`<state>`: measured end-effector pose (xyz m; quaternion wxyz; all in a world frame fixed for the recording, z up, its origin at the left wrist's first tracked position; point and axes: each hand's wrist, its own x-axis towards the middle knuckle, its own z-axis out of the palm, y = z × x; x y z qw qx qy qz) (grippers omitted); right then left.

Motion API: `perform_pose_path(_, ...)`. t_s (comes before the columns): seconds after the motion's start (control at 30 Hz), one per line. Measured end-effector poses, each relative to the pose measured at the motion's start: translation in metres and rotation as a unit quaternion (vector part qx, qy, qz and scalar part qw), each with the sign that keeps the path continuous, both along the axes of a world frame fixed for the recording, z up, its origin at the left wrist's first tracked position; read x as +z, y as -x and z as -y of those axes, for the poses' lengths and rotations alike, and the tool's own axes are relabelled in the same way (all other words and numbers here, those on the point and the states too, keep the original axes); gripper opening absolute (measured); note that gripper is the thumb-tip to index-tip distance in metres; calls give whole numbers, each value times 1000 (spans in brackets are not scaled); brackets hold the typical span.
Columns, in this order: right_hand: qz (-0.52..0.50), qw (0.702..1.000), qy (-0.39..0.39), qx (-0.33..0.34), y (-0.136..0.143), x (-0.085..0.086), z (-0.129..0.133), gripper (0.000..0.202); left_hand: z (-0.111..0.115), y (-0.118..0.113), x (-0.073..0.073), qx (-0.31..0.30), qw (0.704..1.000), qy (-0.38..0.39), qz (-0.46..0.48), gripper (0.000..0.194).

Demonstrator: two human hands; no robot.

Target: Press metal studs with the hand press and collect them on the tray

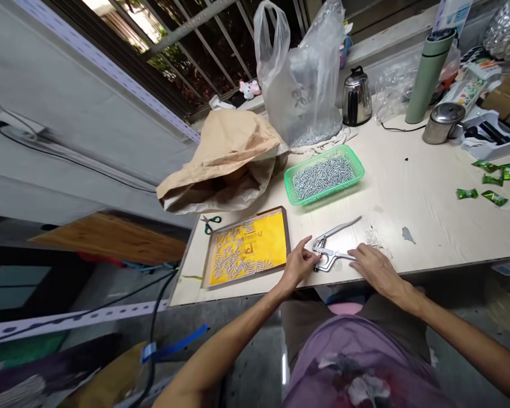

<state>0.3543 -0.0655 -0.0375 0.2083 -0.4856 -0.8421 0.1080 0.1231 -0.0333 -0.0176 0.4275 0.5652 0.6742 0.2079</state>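
A pair of silver spring-loaded pliers (334,256) lies near the table's front edge, its two handles spread apart to the right. My left hand (298,265) is at the jaw end, fingertips closed together beside a small red spot on the tool. Whatever those fingertips pinch is too small to make out. The fingers of my right hand (374,267) are on the end of the lower handle. Left of the pliers is a shallow tray (287,241) with a yellow lining, where many small silvery tubes (229,266) lie scattered. Behind stands a green plastic basket (295,198) full of similar small metal pieces (323,177).
Green-handled scissors (210,223) lie by the tray's back left corner. A brown paper bag (225,153), a clear plastic bag (301,85), a kettle (357,99), a green flask (429,76) and a metal cup (444,122) stand farther back. Green-wrapped sweets (494,197) lie at right.
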Motion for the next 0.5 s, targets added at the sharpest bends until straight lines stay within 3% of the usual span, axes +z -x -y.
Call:
perform_pose_path(0.23,35,999,20,-15,4,-4,0,10,0,2,-1,-24,999,15,-14,70)
perform_pose_path(0.5,41,999,-13,-34,8,-8,5,16,-6,8,-10,-17,994,97,41,76)
